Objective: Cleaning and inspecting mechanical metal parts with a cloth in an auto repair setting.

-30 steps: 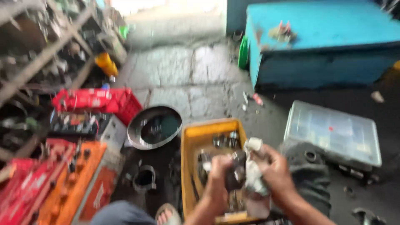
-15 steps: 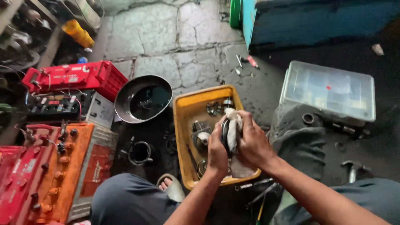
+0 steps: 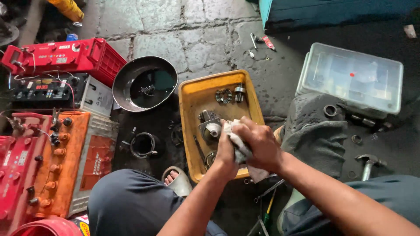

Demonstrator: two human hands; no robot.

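Both my hands meet over the yellow tray (image 3: pixel 194 98). My left hand (image 3: pixel 226 150) grips a dark round metal part that is mostly hidden between the hands. My right hand (image 3: pixel 259 142) is closed around a dirty white rag (image 3: pixel 236 139) pressed against that part. In the tray lie a metal housing (image 3: pixel 210 127), a small gear shaft (image 3: pixel 238 92) and a bearing cage (image 3: pixel 223 95).
A black pan of dark liquid (image 3: pixel 144 83) sits left of the tray. Red and orange batteries (image 3: pixel 61 157) line the left side. A clear plastic box (image 3: pixel 352 76), a grey cloth (image 3: pixel 315 131), a hammer (image 3: pixel 369 164) and loose rings lie to the right. My knee (image 3: pixel 127 203) is below.
The camera has tilted downward, so everything shifted up in view. My hands moved lower over the tray, and the right hand has wrapped the rag more fully over the part.
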